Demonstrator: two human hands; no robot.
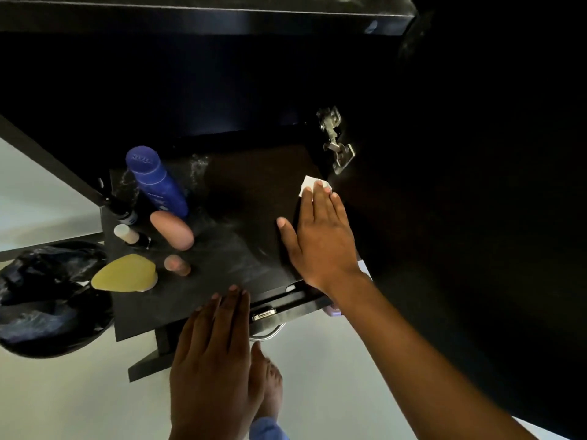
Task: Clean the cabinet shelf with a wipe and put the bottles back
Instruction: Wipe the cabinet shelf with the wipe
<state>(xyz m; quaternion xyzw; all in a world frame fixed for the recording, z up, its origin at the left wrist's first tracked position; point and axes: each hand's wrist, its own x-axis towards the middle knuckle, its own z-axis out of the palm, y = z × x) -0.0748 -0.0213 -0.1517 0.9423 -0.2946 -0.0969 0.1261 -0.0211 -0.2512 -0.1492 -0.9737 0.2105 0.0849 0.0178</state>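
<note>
The right hand [320, 236] is lying flat with straight fingers, pressing a small white paper wipe [307, 184] on the dark wooden cabinet shelf [241, 198]. The left hand [212, 354] is resting open at the shelf's front edge. The tall blue plastic bottle [155, 182] is standing left of the wipe, nearer the left hand.
</note>
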